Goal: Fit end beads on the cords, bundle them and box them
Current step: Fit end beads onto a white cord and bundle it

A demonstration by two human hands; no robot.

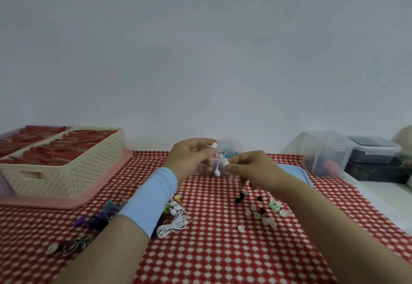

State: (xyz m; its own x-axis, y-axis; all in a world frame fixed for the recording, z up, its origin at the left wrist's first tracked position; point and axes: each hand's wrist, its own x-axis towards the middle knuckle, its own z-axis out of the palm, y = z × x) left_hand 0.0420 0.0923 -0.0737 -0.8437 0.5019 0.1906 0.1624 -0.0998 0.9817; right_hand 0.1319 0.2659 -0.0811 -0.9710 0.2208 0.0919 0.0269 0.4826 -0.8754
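My left hand (191,157) and my right hand (252,168) are raised over the table's middle, and both pinch a white cord (220,161). One white end bead (214,145) sticks up from my left fingers, and another (217,173) dangles below. A third white end piece (225,162) sits at my right fingertips. Loose beads (260,211) in black, green and white lie scattered on the cloth under my right wrist. A bundled white cord (172,228) and several more cords (176,205) lie beside my left forearm.
A cream perforated basket (66,172) with red packets stands on a pink tray (107,183) at the left. Dark tangled cords (93,223) lie front left. A blue lid (294,172) and clear plastic boxes (325,152) sit at the right. The red patterned tablecloth (211,250) covers the table.
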